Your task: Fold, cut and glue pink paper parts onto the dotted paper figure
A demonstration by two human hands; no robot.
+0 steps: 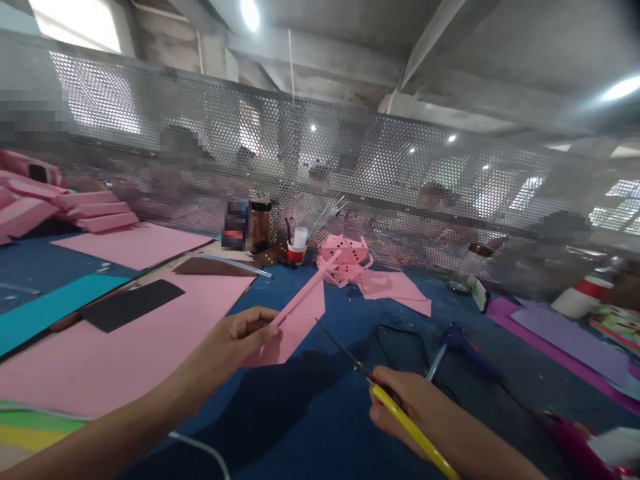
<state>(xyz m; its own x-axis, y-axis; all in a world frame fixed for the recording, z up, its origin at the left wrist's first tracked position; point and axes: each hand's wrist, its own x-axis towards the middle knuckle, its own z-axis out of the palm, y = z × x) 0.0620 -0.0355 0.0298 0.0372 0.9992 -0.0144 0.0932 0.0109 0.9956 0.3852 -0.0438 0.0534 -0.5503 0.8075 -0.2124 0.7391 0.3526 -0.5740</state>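
Observation:
Between the fingers and thumb of my left hand (pixel 253 333) is a folded pink paper piece (pixel 300 323), raised over the blue table. My right hand (pixel 407 407) is closed round scissors with yellow handles (pixel 413 430); their dark blades look together and point up and left, a short gap from the paper. Beyond the held paper sits a pink paper shape with dark dots (pixel 345 259). A loose pink scrap (pixel 397 291) lies to its right.
Large pink sheets (pixel 200 313) and a black piece (pixel 134 305) lie left. A blue glue gun (pixel 470 353) with its cord lies right, near purple sheets (pixel 575 343). Jars, a red-and-white cup (pixel 297 248) and a perforated metal screen (pixel 360 153) stand behind.

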